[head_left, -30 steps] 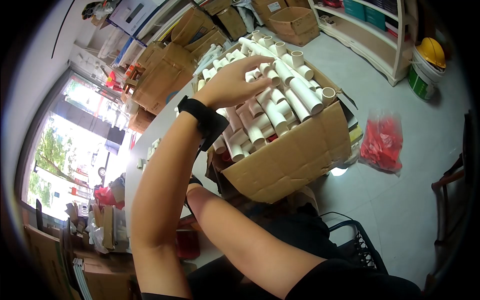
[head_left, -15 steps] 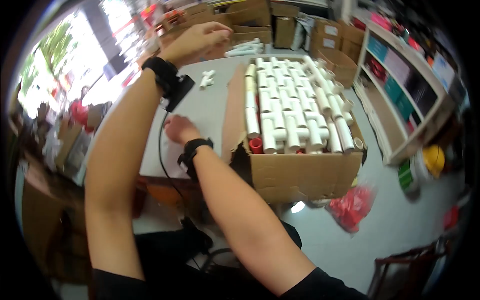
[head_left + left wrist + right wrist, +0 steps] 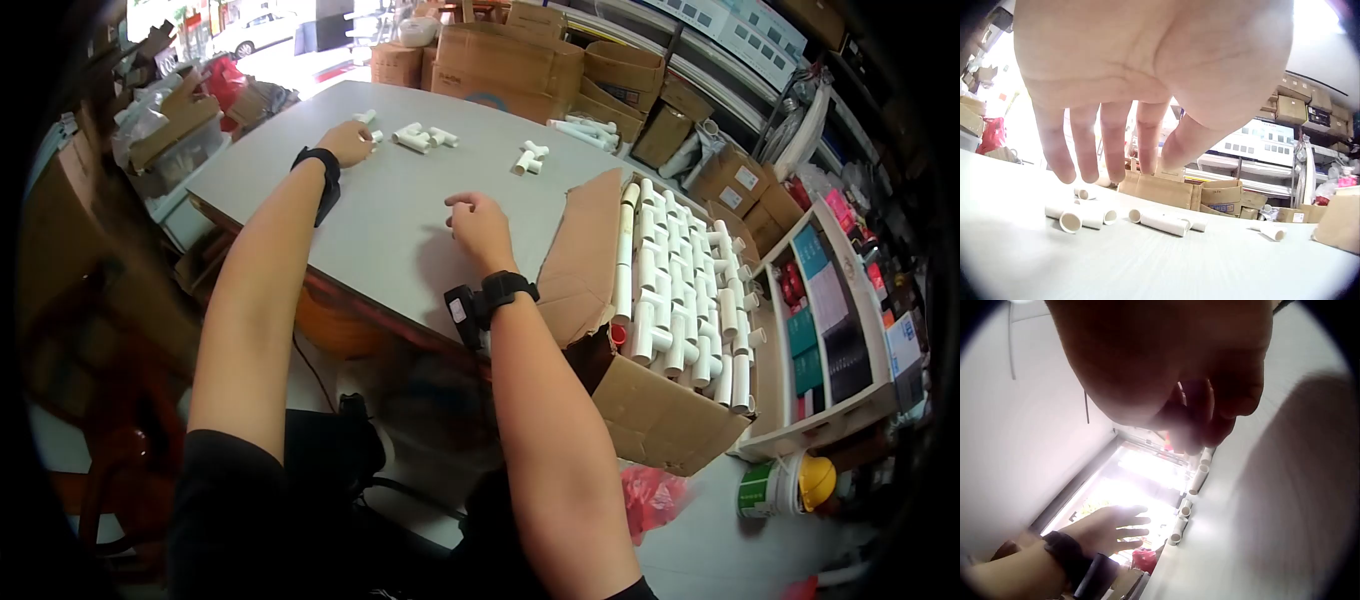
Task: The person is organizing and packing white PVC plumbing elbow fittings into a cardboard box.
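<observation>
My left hand (image 3: 348, 143) is over the far left of the table, its fingers spread and holding nothing in the left wrist view. Beside and beyond its fingertips lie white plastic pipe tees (image 3: 412, 138), some grouped together, with a small loose piece (image 3: 365, 117) farther back. My right hand (image 3: 482, 232) hovers over the middle of the table, its fingers loosely bent around nothing. Between it and the box, another small white fitting cluster (image 3: 530, 158) lies on the tabletop. The right wrist view shows the left hand (image 3: 1110, 528) with fingers stretched out.
An open cardboard box (image 3: 665, 415) packed with rows of white pipe fittings (image 3: 680, 270) stands at the right, its flap (image 3: 585, 245) leaning over the grey table (image 3: 400, 230). Larger cartons (image 3: 505, 65) stand behind. A white shelf (image 3: 835, 330) and a bucket (image 3: 770, 487) are at far right.
My left hand has gone from above the box fittings to the far left of the table. The right hand, hidden at first, is now over the table. The head view has turned left.
</observation>
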`<action>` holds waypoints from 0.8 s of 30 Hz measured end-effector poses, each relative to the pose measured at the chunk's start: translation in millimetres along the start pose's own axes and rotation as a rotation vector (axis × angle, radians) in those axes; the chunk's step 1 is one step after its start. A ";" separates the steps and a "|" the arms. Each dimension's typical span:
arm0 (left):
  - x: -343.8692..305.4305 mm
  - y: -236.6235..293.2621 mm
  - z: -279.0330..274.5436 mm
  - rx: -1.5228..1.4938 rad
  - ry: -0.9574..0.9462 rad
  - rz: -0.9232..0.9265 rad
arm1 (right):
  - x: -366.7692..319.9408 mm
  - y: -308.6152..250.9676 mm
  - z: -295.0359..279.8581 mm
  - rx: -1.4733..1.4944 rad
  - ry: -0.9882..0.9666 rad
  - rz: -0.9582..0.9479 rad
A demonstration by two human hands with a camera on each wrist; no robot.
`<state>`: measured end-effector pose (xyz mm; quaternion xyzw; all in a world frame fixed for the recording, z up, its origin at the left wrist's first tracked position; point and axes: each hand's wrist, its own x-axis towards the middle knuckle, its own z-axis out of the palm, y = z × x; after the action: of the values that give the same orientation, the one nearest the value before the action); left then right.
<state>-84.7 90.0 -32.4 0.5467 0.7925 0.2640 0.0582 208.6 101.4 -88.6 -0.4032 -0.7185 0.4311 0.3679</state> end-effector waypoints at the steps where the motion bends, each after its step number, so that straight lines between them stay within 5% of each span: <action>1: 10.1 -11.9 13.4 0.035 0.045 0.002 | 1.1 3.1 0.9 0.007 0.004 -0.018; 7: 55.9 -93.8 62.3 0.283 0.165 -0.151 | 14.5 27.4 20.0 -0.149 0.203 -0.237; 17: 21.2 -71.9 51.1 0.147 0.209 -0.099 | 11.4 -6.5 22.5 -0.030 0.058 0.000; 21: 22.9 -84.8 55.6 0.140 0.172 0.044 | 7.7 -10.7 27.1 -0.036 0.030 -0.049; 24: 18.0 -45.5 35.1 0.174 -0.109 0.050 | 12.4 -3.8 35.2 -0.031 -0.028 -0.059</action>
<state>-116.5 106.7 -80.7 0.5827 0.7943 0.1653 0.0468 171.7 100.0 -95.4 -0.3815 -0.7415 0.4146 0.3643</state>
